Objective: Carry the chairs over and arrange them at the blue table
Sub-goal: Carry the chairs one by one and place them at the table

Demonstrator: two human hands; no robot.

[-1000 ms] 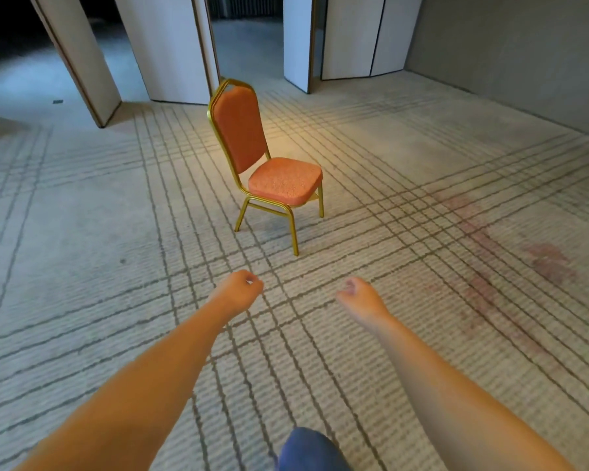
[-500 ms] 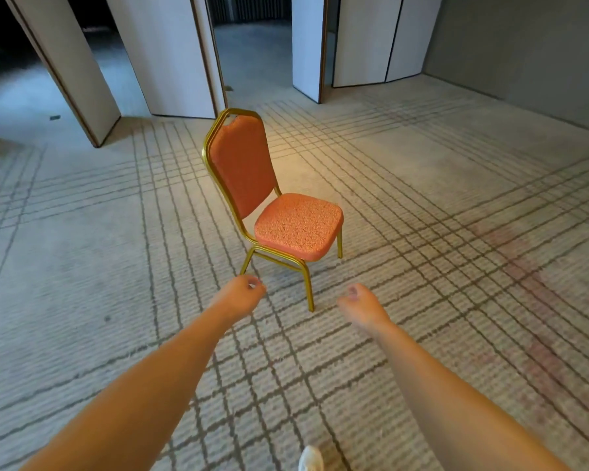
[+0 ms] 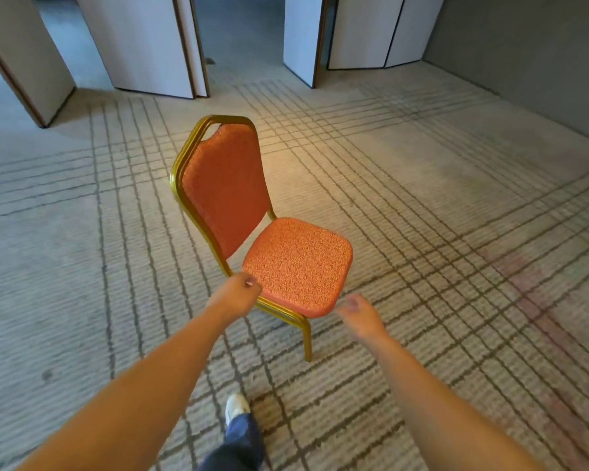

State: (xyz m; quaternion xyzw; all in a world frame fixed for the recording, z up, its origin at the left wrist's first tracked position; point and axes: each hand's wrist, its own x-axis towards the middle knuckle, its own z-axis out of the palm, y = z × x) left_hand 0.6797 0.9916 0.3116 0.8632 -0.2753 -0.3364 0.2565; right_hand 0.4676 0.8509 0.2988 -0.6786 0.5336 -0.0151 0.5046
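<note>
Patterned carpet (image 3: 82, 300) covers the floor; a white shoe (image 3: 237, 406) is seen at the lower edge. Both forearms are extended forward. The left hand (image 3: 237, 294) is curled with nothing held, and it overlaps the seat's near left corner; contact cannot be confirmed. The right hand (image 3: 357, 314) is blurred, so its spread cannot be told. The chair (image 3: 252, 215) stands upright directly ahead, with its backrest to the far left. The left hand is judged nearer the frame. Folding partitions (image 3: 143, 45) stand beyond.
</note>
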